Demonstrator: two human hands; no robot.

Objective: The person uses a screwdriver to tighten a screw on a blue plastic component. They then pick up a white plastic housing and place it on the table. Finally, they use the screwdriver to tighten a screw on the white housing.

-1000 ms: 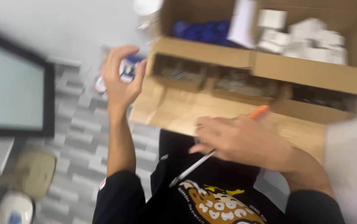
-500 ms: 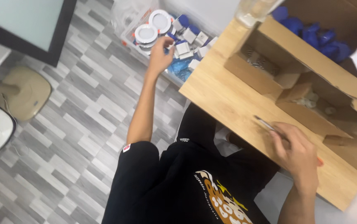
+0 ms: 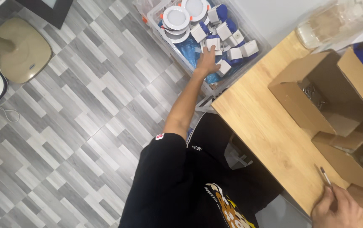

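A floor of grey and white staggered tiles fills the left and centre of the frame, with a pale wooden table running diagonally through the right half. At top centre a clear plastic crate sits on the floor, packed with round white light fittings, small white square boxes and blue wrapping. The left hand reaches down into it, fingers spread and pressed over one small white box; whether they have closed round it cannot be told. Picking well here seems to call for closing thumb and fingers on the box's flat sides and lifting straight up, since the neighbours lie loose and crowded. At the lower right edge the right hand rests on the table, fingers curled around a thin pen-like tool whose tip points up-left. Open brown cardboard boxes, matte and creased, stand on the table at right; one holds small dark metal pieces.
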